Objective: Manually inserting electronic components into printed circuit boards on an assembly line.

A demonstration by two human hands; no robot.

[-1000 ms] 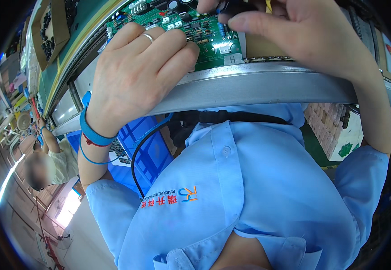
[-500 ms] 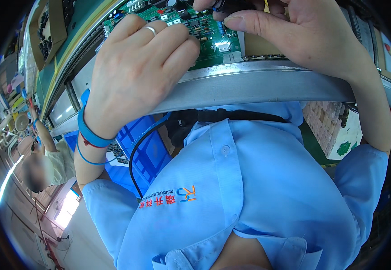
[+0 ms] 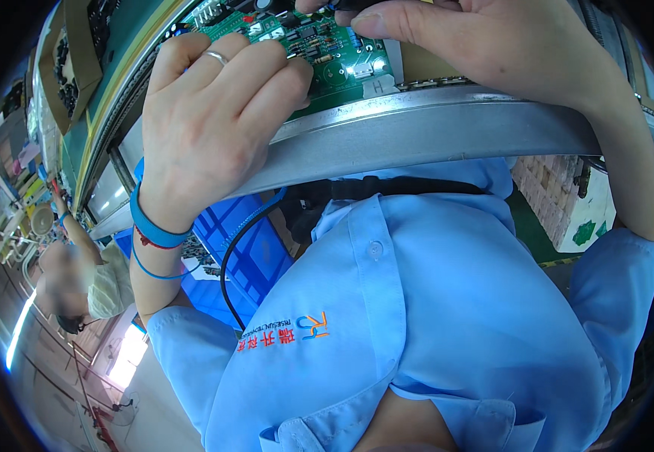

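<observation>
A green circuit board (image 3: pixel 340 75) full of small parts lies along a metal rail at the top of the view. Over its left portion curls my left hand (image 3: pixel 214 120), wearing a ring and a blue wrist strap (image 3: pixel 154 226). Its fingers are bent and closed, and whatever they grip is hidden beneath them. My right hand (image 3: pixel 462 38) reaches in over the board's right part, thumb and fingers pinching a black component (image 3: pixel 348 13). The upper picture edge cuts that part off, so its lower end cannot be seen.
The silver rail (image 3: pixel 432 128) runs between my body and the board. Below it stands a blue crate (image 3: pixel 248 241), with a black cable (image 3: pixel 225 279) hanging past. A cardboard box of black parts (image 3: pixel 71 68) sits at far left. Another person (image 3: pixel 78 279) works beyond.
The board has shifted a little to the left along the rail. Both my hands have moved left with it, the right still pinching the black component.
</observation>
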